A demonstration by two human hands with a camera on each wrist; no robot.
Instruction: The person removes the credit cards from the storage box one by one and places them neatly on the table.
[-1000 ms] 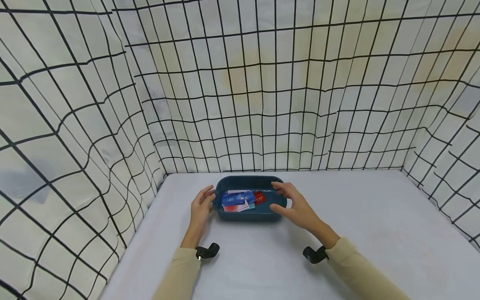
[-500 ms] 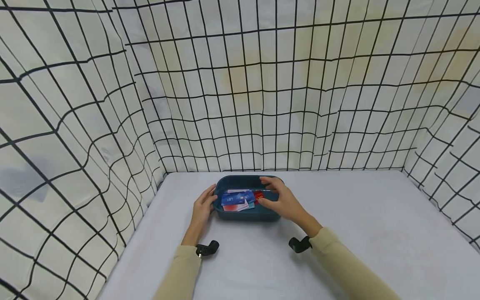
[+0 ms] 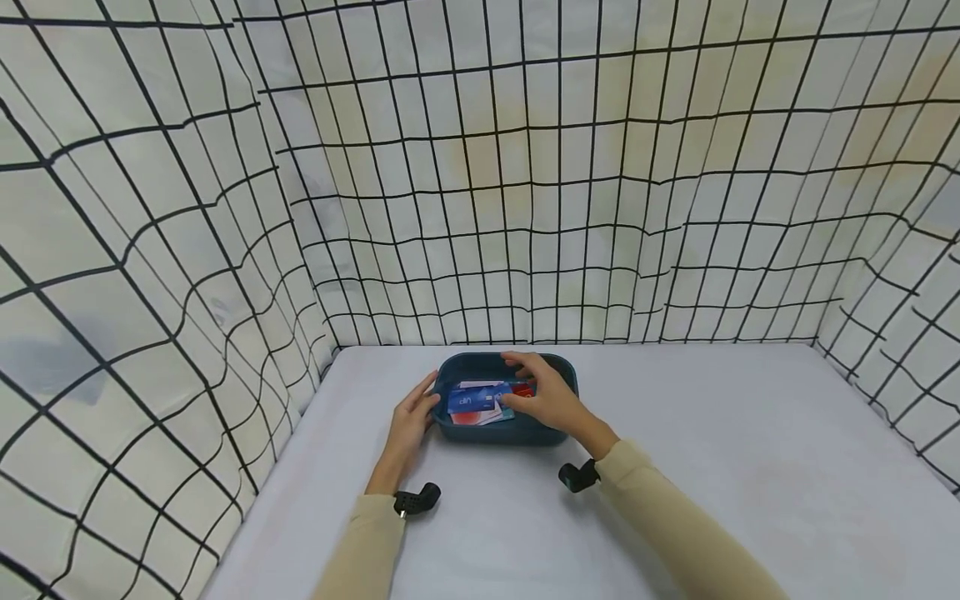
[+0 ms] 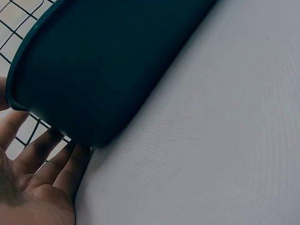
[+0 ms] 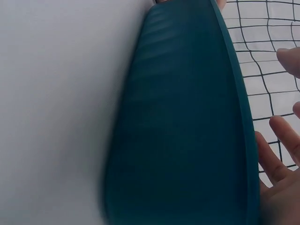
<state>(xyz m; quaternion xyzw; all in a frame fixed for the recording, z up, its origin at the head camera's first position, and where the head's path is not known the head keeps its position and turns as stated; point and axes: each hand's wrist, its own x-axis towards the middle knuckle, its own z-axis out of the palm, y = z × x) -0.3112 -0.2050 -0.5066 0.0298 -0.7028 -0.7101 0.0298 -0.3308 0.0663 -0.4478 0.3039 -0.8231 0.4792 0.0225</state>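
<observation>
In the head view, a dark teal plastic bin (image 3: 510, 434) holds several cards, among them a blue card (image 3: 471, 399) on top and a red card (image 3: 522, 389) partly behind my right hand. My left hand (image 3: 410, 423) is at the bin's left end, its thumb over the rim and its fingers against the outer wall; the left wrist view shows these fingers (image 4: 65, 173) below the rim. Over the right part of the bin hangs my right hand (image 3: 551, 398), thumb and fingers spread apart with nothing seen between them. Its thumb tip is near the blue card.
The bin stands at the back of a white table (image 3: 495, 525). Black netting (image 3: 570, 208) over pale sheets rises behind the table and at both sides. A wrist camera (image 3: 578, 477) sits on the right wrist.
My right hand has moved left from the bin's right end to above the cards. My left hand has closed in slightly on the left rim. The cards look unmoved.
</observation>
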